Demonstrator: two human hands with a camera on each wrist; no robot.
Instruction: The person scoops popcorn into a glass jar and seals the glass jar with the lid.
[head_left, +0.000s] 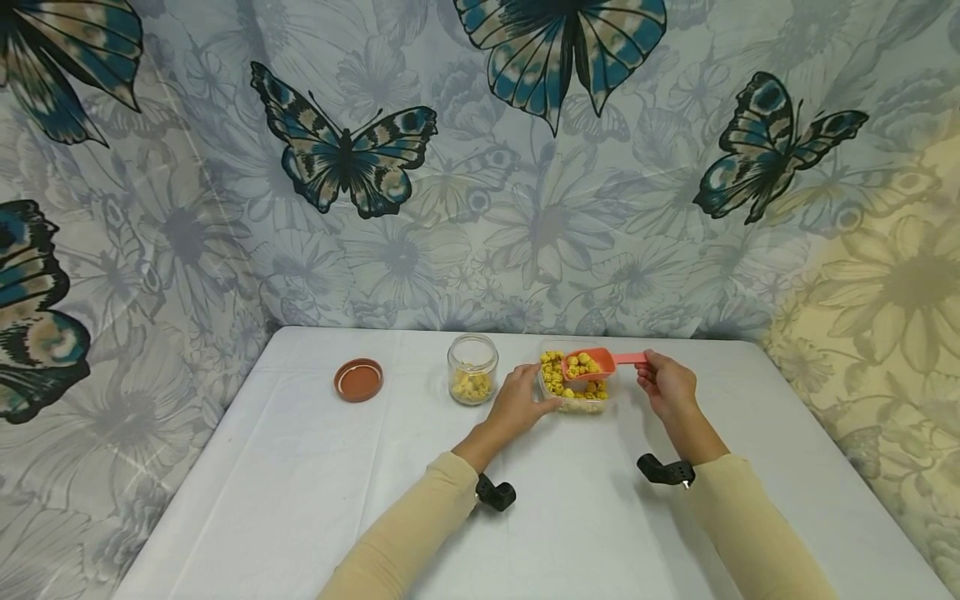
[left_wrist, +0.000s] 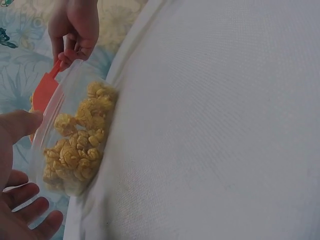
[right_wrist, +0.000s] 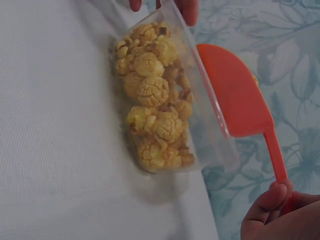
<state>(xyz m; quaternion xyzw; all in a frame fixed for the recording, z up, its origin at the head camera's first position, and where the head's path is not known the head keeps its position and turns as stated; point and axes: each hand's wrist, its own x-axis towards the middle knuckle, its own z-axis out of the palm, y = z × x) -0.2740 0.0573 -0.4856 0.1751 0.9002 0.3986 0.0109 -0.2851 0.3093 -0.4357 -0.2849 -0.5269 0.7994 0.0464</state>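
A clear plastic container [head_left: 576, 406] of yellow popcorn [right_wrist: 152, 92] stands on the table. Over its opening is a red scoop [right_wrist: 232, 90] loaded with popcorn pieces. My right hand [head_left: 670, 385] pinches the end of the scoop's handle, to the right of the container. At the container's left side is my left hand [head_left: 517, 402], its thumb at the near rim and its other fingers spread along the side, as the left wrist view shows. Just left of that hand stands a glass jar [head_left: 472, 367], lidless, with some popcorn in the bottom.
A reddish-brown round lid [head_left: 358, 380] lies on the white-covered table [head_left: 300, 500], left of the jar. Behind the table's far edge hangs a butterfly-patterned cloth [head_left: 555, 233]. Black wrist cameras sit on both wrists.
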